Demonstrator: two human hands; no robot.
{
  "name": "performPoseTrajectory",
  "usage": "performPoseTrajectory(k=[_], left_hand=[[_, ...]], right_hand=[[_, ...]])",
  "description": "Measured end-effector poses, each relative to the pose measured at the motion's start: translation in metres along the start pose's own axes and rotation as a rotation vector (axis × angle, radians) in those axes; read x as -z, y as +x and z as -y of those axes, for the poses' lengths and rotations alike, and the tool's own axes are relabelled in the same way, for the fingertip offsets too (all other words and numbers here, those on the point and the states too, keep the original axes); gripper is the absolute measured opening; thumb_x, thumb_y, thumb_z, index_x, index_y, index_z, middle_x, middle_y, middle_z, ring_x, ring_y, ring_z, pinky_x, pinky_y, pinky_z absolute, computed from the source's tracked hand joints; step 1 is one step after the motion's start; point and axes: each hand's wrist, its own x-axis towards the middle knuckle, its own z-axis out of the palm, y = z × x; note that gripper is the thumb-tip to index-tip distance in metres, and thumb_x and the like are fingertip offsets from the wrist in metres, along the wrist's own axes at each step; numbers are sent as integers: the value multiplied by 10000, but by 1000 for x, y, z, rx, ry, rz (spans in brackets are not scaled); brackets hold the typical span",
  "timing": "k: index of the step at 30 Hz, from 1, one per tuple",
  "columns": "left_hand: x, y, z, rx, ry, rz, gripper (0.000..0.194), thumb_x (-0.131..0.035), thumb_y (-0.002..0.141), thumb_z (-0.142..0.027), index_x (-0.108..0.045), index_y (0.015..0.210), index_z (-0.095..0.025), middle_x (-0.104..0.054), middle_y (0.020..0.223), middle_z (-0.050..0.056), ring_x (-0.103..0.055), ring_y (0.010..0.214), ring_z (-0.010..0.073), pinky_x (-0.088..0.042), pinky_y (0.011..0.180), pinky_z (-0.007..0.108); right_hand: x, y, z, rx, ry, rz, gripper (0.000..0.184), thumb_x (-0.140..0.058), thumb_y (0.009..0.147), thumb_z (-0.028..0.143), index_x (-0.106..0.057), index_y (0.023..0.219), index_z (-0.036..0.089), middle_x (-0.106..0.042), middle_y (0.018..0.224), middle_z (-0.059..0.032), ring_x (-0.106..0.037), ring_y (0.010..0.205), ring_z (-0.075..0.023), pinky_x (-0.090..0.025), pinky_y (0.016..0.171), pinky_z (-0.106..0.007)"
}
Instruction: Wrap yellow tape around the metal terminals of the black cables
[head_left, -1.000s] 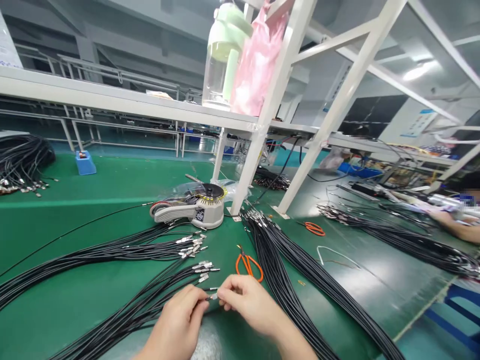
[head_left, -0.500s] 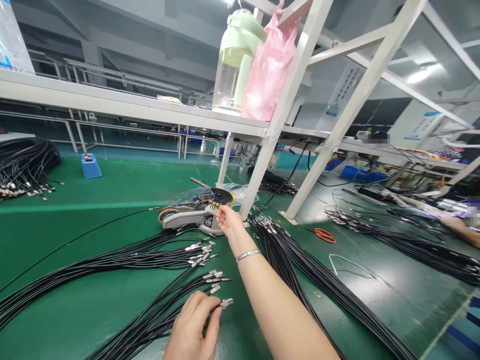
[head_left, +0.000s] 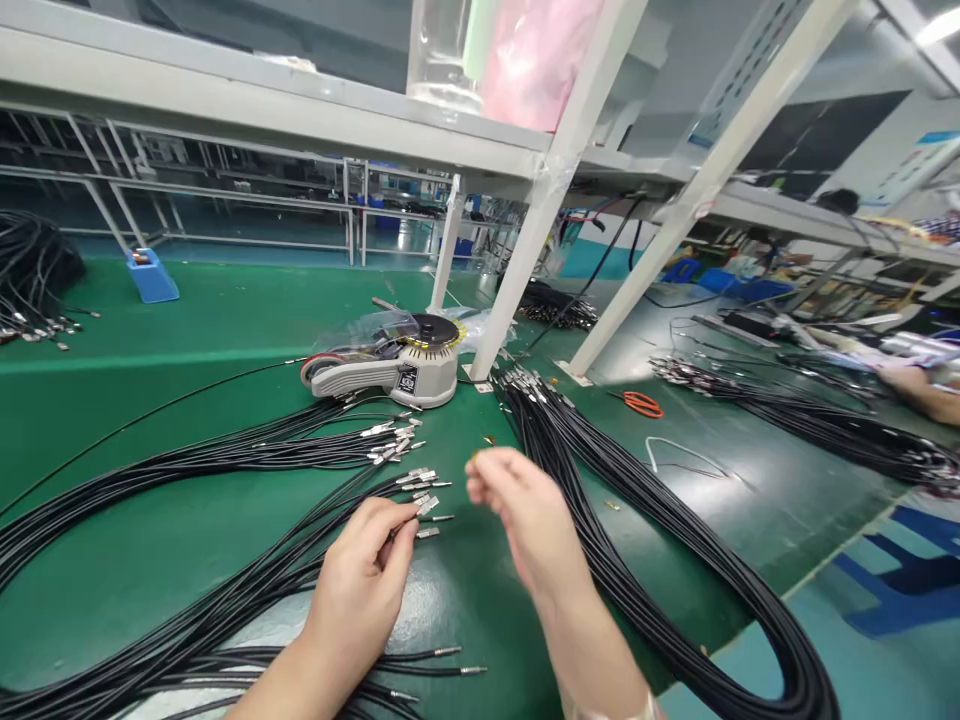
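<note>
Silvery connector (head_left: 427,506) on a black cable end, flat, boxy and shiny, sits pinched between thumb and forefinger of your left hand (head_left: 364,565), poking out just past the fingertips. Most of its cable is hidden by your fingers. Similar metal tips lie close around it, so the outline partly blends in.

Your right hand (head_left: 525,515) is right of that grip, apart from it, fingers drawn together. Yellowish bit (head_left: 474,456) at the fingertips, too small to tell what it is or whether you're gripping it.

Loose black cables (head_left: 262,575) run left of the grip and toward you; another bundle (head_left: 262,455) lies beyond them, tips toward the grip. Farther past the grip: pale tape dispenser (head_left: 427,375) with a black round top. Right of both hands: thick cable bundle (head_left: 645,505), then orange-handled scissors (head_left: 641,404). All on the green tabletop (head_left: 150,575).
</note>
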Motion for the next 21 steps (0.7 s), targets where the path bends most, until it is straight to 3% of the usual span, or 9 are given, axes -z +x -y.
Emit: performPoseTrajectory(k=[3, 6, 10, 21], left_hand=[[1, -3, -5, -84, 67, 20, 127, -530, 869, -132, -624, 942, -175, -628, 846, 27, -609, 785, 118, -483, 715, 212], [1, -6, -11, -178, 174, 34, 131, -534, 869, -123, -617, 960, -165, -640, 860, 36, -600, 811, 128, -483, 748, 233], [2, -13, -19, -226, 234, 79, 136, -527, 871, -114, -604, 972, -161, -648, 862, 38, -599, 794, 130, -490, 728, 236], [3, -25, -24, -184, 133, 26, 175, -556, 857, -109, -566, 1005, -200, -672, 889, 0, -620, 791, 99, -491, 723, 193]], right_hand=[[15, -54, -27, 12, -94, 4, 178, -703, 743, 326, -667, 705, 155, -639, 666, -1, -570, 637, -132, -461, 616, -235], [10, -78, -42, 25, -81, 10, 188, -672, 767, 352, -665, 750, 164, -665, 793, -38, -605, 725, -172, -487, 667, -273], [2, -85, -43, 42, -26, 7, 163, -656, 782, 329, -662, 755, 168, -678, 894, -67, -622, 816, -197, -504, 715, -285], [-3, -95, -40, 72, -64, -10, 112, -651, 779, 268, -665, 738, 164, -684, 798, -44, -616, 734, -169, -502, 699, -268]])
